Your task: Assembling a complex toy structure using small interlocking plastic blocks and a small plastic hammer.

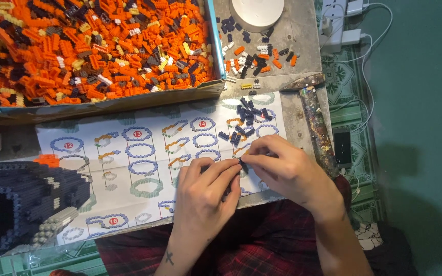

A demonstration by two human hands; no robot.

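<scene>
- My left hand (203, 191) and right hand (282, 168) are meeting fingertip to fingertip over the lower right part of the instruction sheet (144, 153).
- Both are pinching one small dark brick piece (242, 164) between them; it's sitting right at the point where thumbs and index fingers are touching.
- Left fingers are curling in tight, right fingers are bent over the piece from above. Neither hand is spread.
- Can't tell whether the piece is one brick or several stuck together: mostly hidden by my fingers.
- A loose pile of dark blue bricks (249, 118) is lying on the sheet just above my right hand, near the sheet's top right corner.
- A scatter of orange and dark bricks (257, 59) is lying on the bare grey board further up, below a round white object (257, 13).
- The big cardboard tray (103, 102) full of mostly orange bricks is sitting along the top left, its front wall touching the sheet's upper edge.
- The half-built dark blue model (21, 204) with a grey section is standing at lower left, overlapping the sheet's left end.
- A paint-spattered hammer (315, 120) is lying along the board's right edge, beside my right hand.
- A phone (342, 147) is resting off the board, just right of the hammer handle.
</scene>
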